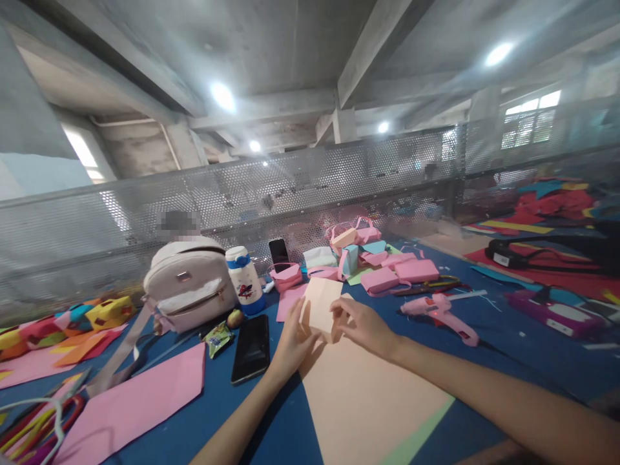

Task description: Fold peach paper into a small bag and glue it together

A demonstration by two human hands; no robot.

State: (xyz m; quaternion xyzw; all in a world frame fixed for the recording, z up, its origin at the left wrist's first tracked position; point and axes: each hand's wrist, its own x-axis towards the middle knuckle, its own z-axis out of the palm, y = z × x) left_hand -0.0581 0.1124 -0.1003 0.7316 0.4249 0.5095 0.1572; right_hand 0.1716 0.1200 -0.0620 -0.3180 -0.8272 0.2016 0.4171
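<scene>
Between my hands is a small peach paper box (320,302), tilted up so that its broad face and lower edge show. My left hand (296,339) grips its left side, with the thumb near the lower edge. My right hand (362,323) has its fingers bent and pinched at the right edge of the box. Below both hands lies a large peach paper sheet (372,394), with a green sheet (421,433) showing from under its right edge. Just past the box, a pink paper piece (289,302) rests on the blue table.
A pink glue gun (438,313) and scissors (436,284) lie to the right. Several small paper bags (380,278) stand behind. On the left are a phone (250,349), a bottle (246,281), a backpack (188,284) and pink paper (145,400). A mesh partition (300,194) runs behind.
</scene>
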